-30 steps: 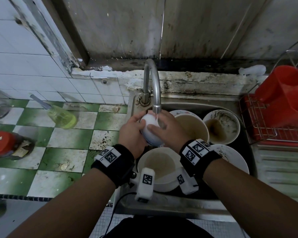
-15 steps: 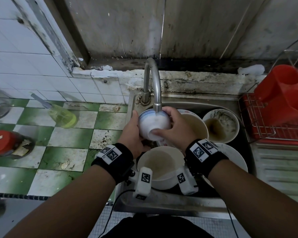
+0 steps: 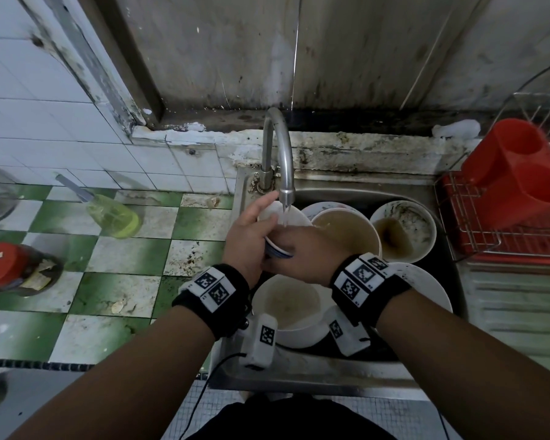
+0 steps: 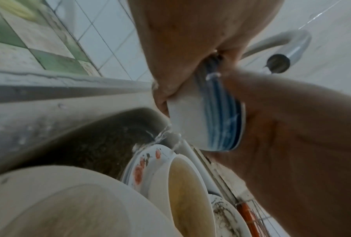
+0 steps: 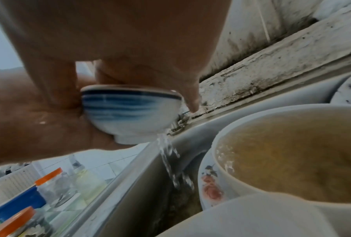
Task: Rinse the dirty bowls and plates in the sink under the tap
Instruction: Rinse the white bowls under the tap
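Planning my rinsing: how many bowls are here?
4: a striped bowl held under the tap, a big bowl right of it, a grimy bowl at back right, a pale bowl nearest me. More may hide underneath.

A small white bowl (image 3: pixel 278 231) with blue bands is held upright under the running tap (image 3: pixel 283 160), water spilling off its base.

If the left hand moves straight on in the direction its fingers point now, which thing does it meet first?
Most likely the tap. The left hand grips the small blue-striped bowl, and its fingers point up and away towards the spout just beyond them. Depth is unclear, so they might pass beside the spout and reach the sink back wall.
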